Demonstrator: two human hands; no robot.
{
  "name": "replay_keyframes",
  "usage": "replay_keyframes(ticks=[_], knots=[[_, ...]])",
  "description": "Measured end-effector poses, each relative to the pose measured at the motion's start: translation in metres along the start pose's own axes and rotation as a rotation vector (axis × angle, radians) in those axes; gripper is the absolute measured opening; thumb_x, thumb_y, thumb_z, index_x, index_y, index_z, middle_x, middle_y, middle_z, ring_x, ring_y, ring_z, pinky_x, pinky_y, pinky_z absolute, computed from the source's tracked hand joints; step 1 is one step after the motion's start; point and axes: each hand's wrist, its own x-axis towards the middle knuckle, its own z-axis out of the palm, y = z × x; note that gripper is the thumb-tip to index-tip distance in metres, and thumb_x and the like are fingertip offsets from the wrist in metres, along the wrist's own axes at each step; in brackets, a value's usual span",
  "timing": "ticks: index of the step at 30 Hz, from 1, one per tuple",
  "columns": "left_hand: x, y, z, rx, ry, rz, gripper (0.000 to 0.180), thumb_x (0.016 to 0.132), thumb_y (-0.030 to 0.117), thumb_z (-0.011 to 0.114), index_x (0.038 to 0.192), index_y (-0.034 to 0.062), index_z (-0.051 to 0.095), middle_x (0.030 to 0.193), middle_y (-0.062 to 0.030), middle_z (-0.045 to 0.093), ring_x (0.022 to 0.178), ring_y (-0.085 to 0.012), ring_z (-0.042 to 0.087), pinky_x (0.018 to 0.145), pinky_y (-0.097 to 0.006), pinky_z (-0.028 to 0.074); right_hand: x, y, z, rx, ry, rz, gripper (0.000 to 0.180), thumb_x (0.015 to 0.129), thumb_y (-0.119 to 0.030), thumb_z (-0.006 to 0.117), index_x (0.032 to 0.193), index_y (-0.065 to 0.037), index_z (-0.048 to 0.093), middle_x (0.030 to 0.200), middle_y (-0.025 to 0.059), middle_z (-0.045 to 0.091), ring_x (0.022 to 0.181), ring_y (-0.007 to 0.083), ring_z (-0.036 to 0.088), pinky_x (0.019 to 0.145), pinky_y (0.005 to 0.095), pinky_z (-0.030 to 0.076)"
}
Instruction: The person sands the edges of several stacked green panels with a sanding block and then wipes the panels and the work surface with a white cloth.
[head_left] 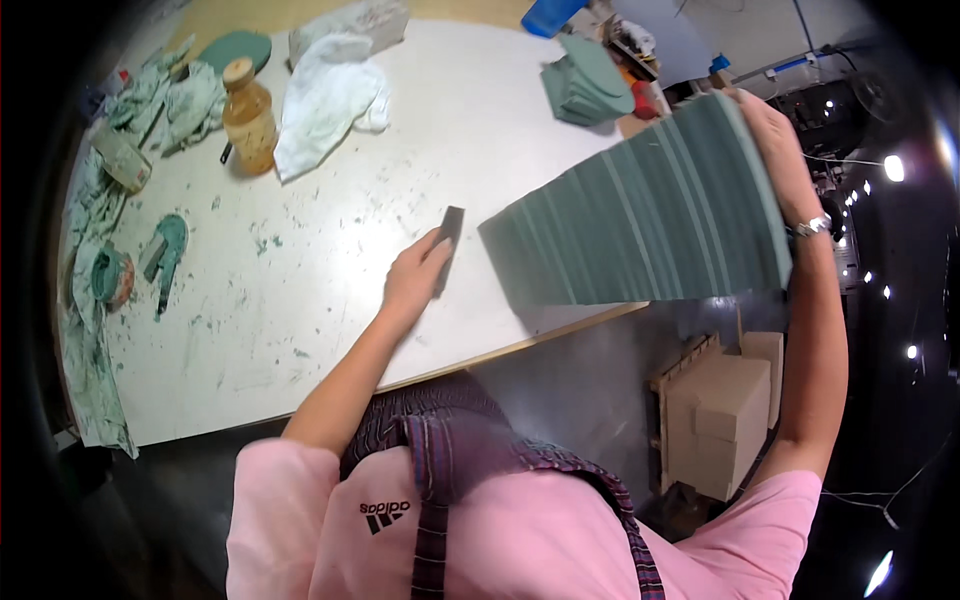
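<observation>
Our right hand (770, 145) has its grip closed over the upper right edge of the green striped stack (640, 215), fingertips hidden. The stack fills the right of the frame, its long axis tapering leftward to the centre. Just beyond that narrow end, nearer it and apart, our left hand (412, 275) closes round a dark bar (452, 225) above the tabletop (330, 230).
</observation>
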Motion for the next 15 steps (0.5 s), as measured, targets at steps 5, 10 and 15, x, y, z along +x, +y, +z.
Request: replay_keyframes(ticks=[5,10,15], knots=[[-0.056,0.074,0.048,0.402,0.185,0.810,0.068,0.078,0.029,0.071,0.141,0.0157,0.049,0.108,-0.0146,0.058,0.092,-0.0262,0.056,0.084,-0.037,0.047,0.000,0.004,0.009,0.055,-0.096,-0.167,0.039,0.101,-0.032,0.047,0.112,0.003,0.062,0.095,0.0065,0.066,0.088,0.0154,0.057,0.084,0.0278,0.046],[-0.133,0.184,0.137,0.602,0.378,1.526,0.073,0.064,0.020,0.078,0.134,0.0149,0.058,0.130,-0.0178,0.049,0.105,-0.0328,0.048,0.092,-0.041,0.041,0.018,0.007,0.008,0.018,-0.103,-0.259,0.051,0.099,-0.040,0.044,0.096,0.008,0.060,0.082,0.0169,0.065,0.077,0.0203,0.057,0.078,0.0332,0.046],[-0.101,0.100,0.172,0.580,0.556,1.403,0.074,0.070,0.023,0.076,0.139,0.0203,0.052,0.132,-0.0201,0.048,0.105,-0.0357,0.051,0.090,-0.045,0.040,0.024,-0.003,0.008,-0.240,-0.011,-0.244,0.055,0.096,-0.043,0.037,0.091,0.006,0.062,0.091,0.0256,0.067,0.087,0.0406,0.062,0.086,0.0421,0.046]])
